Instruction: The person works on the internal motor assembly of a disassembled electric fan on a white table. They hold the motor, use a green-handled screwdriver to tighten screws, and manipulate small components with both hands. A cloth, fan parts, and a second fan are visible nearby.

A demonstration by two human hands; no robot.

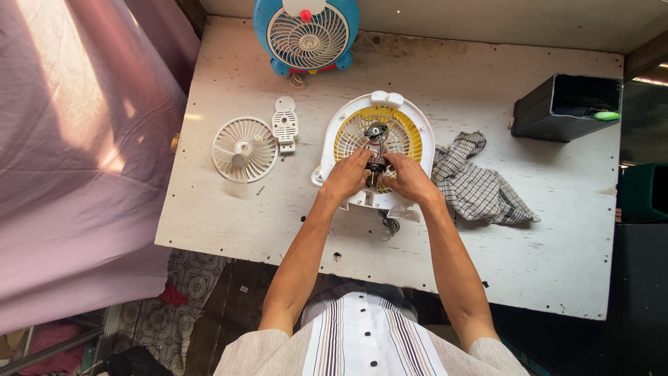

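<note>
A white fan housing with a yellow grille (410, 132) lies flat on the white table (557, 237). Over its middle, my left hand (346, 175) and my right hand (409, 177) both grip a small dark motor (376, 147) with their fingertips. The hands meet over the housing's lower half and hide it. A dark cord (390, 224) trails from under the housing toward the table's near edge.
A loose white fan grille (244, 149) and a small white plastic piece (285, 125) lie left of the housing. A blue fan (307, 31) stands at the back. A checked cloth (476, 184) lies to the right, a dark open box (567, 108) beyond it. Pink fabric (76, 139) hangs at left.
</note>
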